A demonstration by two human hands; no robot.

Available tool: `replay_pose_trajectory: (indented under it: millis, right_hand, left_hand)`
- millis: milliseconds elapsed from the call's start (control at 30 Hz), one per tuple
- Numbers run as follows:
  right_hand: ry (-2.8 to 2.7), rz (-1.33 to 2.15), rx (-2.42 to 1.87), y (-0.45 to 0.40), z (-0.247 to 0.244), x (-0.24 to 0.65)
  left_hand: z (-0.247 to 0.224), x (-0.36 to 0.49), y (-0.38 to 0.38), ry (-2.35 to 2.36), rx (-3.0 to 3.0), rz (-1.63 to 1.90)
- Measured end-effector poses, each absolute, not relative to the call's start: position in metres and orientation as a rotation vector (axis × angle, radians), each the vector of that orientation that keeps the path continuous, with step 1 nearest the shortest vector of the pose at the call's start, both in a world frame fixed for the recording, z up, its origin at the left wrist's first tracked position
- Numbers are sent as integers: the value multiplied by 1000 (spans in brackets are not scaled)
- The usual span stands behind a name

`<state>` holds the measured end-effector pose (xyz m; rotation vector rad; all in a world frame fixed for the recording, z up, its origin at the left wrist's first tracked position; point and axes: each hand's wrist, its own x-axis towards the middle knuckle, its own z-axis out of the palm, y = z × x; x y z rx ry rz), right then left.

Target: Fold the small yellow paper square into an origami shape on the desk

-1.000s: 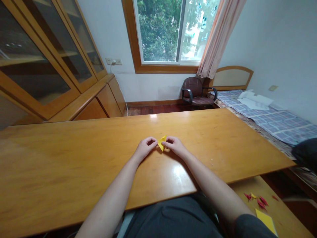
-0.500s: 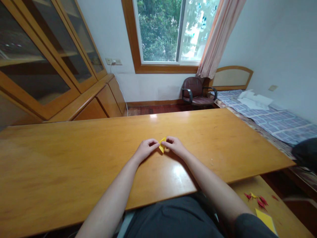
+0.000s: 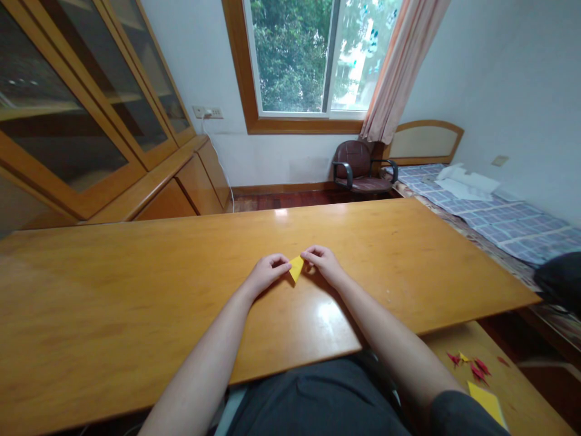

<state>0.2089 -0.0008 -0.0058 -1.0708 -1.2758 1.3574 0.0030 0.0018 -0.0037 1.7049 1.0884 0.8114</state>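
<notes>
Paper, yellow and folded small, sits between my left hand and right hand, set well in from the front and far edges of the worktop. My left fingers pinch its left side, thumb against forefinger; my right fingers close on its upper right corner. The worktop runs widest toward its left edge. Below its front edge, rightward, a lower worktop carries red folded pieces near a yellow sheet. Marks on the window are too blurred to read.
</notes>
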Motion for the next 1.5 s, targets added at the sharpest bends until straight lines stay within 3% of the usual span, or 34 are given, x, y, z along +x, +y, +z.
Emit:
replay_pose_trajectory:
  millis: [1500]
  right_hand:
    - [-1352, 1366, -1059, -1, -3, 209]
  left_hand:
    - [5, 7, -1, 1036, 1512, 793]
